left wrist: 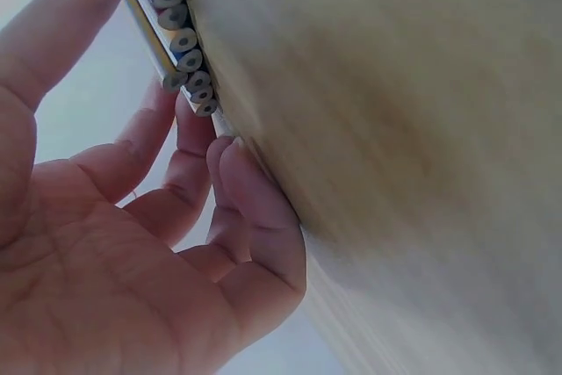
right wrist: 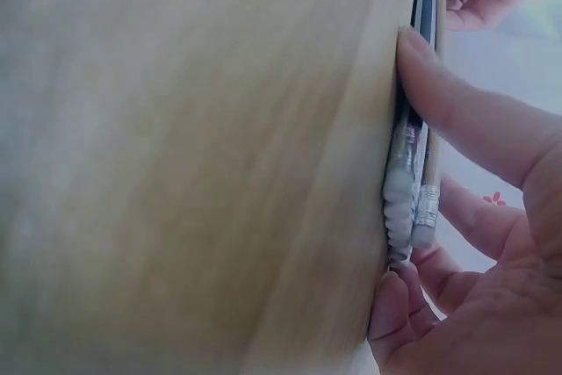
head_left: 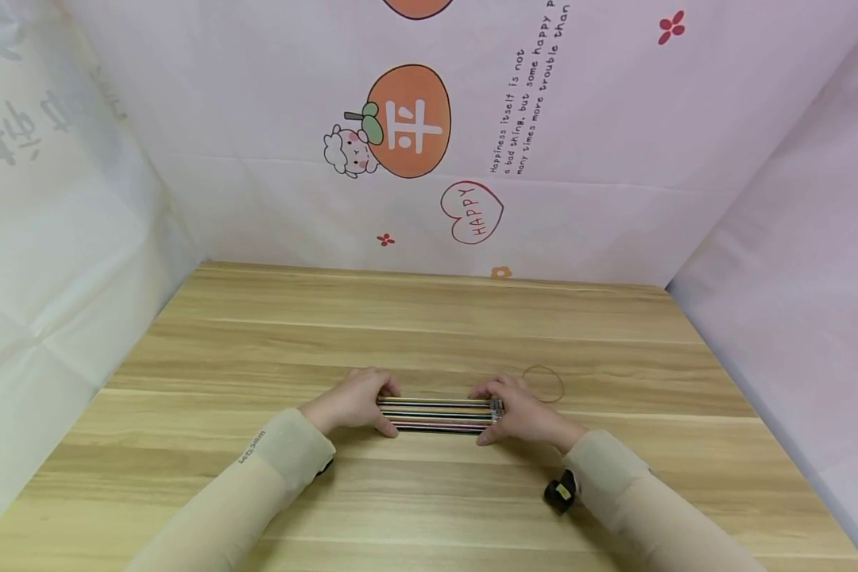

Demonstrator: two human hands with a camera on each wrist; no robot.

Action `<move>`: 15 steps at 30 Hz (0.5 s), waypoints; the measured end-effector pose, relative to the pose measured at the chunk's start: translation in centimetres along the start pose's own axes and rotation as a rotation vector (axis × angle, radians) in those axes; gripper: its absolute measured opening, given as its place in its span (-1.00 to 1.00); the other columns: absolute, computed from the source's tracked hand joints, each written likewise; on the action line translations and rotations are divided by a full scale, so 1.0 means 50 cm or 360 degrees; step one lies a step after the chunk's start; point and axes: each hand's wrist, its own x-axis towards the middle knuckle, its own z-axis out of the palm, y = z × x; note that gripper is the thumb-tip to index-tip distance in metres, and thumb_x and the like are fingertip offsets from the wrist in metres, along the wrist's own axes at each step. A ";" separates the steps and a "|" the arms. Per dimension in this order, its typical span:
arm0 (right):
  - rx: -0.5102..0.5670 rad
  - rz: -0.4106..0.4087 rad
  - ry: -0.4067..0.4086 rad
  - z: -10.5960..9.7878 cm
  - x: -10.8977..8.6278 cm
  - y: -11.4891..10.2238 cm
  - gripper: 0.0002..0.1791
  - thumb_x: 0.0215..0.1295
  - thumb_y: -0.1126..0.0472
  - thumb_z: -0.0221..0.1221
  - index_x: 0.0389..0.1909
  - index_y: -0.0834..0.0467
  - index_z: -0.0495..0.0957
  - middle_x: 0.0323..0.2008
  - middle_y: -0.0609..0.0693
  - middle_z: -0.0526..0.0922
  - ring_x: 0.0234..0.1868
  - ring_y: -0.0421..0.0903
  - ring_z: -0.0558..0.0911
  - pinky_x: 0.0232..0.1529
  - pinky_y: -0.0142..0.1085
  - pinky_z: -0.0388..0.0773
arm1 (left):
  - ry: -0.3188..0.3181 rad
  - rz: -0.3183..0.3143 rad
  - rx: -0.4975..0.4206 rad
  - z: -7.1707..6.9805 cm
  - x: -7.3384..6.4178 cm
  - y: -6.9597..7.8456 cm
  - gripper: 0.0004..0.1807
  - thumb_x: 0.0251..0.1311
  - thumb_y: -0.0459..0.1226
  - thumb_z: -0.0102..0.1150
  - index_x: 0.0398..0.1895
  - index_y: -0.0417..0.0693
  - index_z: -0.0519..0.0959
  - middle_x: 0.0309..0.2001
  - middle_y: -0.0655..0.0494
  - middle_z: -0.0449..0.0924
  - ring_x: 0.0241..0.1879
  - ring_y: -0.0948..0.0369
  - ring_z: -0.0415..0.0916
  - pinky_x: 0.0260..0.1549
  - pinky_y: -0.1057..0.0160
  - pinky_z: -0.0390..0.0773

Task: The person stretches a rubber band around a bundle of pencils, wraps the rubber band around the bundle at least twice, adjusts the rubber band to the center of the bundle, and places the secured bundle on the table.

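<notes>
Several pencils (head_left: 436, 415) lie side by side on the wooden table, running left to right. My left hand (head_left: 356, 400) holds their left ends between thumb and fingers; the left wrist view shows the unsharpened pencil ends (left wrist: 183, 39) in a row, with one pencil on top of the others. At the other end, my right hand (head_left: 523, 411) grips the pencils around their metal bands. White erasers (right wrist: 399, 189) line up there in the right wrist view, and one pencil (right wrist: 427, 208) rides above the row. The fingers partly cover both ends.
A thin rubber band (head_left: 559, 380) lies on the table (head_left: 429, 326) just beyond my right hand. Under the right sleeve cuff a black strapped device (head_left: 560, 492) shows. Printed white cloth (head_left: 257, 191) stands along the back and both sides of the table.
</notes>
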 end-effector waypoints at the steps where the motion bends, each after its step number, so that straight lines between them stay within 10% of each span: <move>1: -0.0003 -0.0007 0.0000 0.000 0.001 0.001 -0.29 -0.13 0.11 0.57 0.11 0.12 0.55 0.13 0.14 0.45 0.23 0.21 0.26 0.23 0.24 0.30 | -0.0004 0.0010 0.0005 0.000 0.000 0.000 -0.47 -0.25 -0.18 0.65 -0.13 -0.04 0.63 -0.15 0.10 0.59 0.03 0.04 0.42 0.19 -0.01 0.39; 15: -0.0064 -0.0071 -0.0064 -0.011 0.009 -0.009 -0.38 -0.13 0.11 0.56 0.01 0.14 0.56 -0.05 0.01 0.50 0.08 0.05 0.36 0.14 0.00 0.37 | -0.0057 0.0076 0.0019 -0.005 0.004 -0.002 -0.52 -0.15 -0.18 0.60 -0.13 -0.07 0.62 -0.15 0.11 0.59 -0.03 0.12 0.45 0.16 0.03 0.42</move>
